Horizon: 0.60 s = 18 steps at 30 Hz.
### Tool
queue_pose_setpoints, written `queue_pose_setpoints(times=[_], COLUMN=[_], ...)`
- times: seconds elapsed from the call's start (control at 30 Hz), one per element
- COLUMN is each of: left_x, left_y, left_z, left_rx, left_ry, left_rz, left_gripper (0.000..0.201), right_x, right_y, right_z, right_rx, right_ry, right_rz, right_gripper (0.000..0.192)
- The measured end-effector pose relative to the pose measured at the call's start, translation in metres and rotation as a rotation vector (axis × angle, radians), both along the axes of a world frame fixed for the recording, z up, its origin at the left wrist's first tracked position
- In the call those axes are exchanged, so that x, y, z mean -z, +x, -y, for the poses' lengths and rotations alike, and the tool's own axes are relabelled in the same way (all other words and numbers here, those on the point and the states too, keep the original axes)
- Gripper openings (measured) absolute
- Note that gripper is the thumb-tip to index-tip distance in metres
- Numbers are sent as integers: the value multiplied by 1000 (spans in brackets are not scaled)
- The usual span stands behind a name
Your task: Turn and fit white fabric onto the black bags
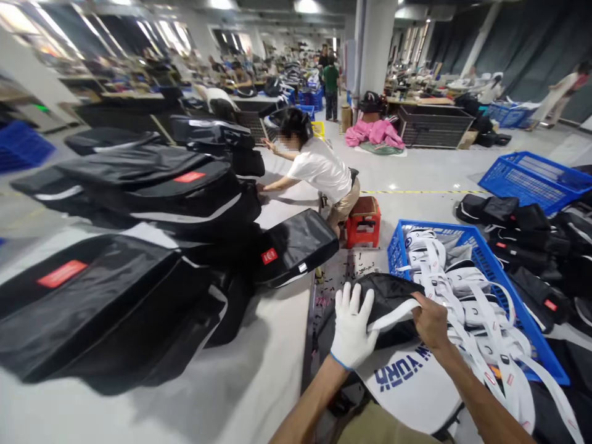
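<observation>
**Two hands on one strap, over a black bag**

From my remote seat I see the left hand (351,330), in a white knit glove, lying flat with fingers spread on a black fabric bag (393,296) that sits on the lap, just in front of the body. The bare right hand (431,320) is pinched shut on a white webbing strap (393,316). That strap runs almost level from the right-hand pinch leftward across the bag to the gloved fingertips, so its long axis lies side to side and both hands meet it, the right gripping, the left only pressing (no closed grasp there).

More white straps fill the blue plastic crate (546,354) just to the right. To the left stretches a pale worktable (259,382) stacked with large black padded bags (111,302). Beyond, a person in a white shirt (321,169) leans over the table beside a red stool (364,225) in a wide factory hall.
</observation>
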<state>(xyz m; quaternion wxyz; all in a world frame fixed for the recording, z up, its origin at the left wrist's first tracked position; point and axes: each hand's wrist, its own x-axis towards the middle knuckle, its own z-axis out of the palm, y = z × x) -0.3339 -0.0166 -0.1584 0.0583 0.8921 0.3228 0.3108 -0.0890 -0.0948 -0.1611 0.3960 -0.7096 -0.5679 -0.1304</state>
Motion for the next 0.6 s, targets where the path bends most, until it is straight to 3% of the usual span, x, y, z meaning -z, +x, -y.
queue_pose_setpoints(times=[0.1, 0.2, 0.33, 0.47, 0.6], left_x=[6, 17, 24, 10, 12], left_y=[24, 47, 70, 92, 109], left_z=[-48, -91, -140, -191, -235], left_rx=[67, 84, 68, -82, -116], left_ry=[-60, -140, -265, -667, -1098], left_rz=[24, 91, 152, 230, 341], left_gripper=[91, 77, 61, 47, 34], right_x=[-4, -14, -27, -28, 9], right_y=[24, 50, 84, 112, 127], right_z=[-35, -75, -128, -186, -250], right_rx=[-6, -118, -279, -449, -429], right_ry=[-196, -420, -593, -837, -870], right_rz=[-139, -309, -525, -825, -823], right_gripper=[25, 20, 45, 75, 83])
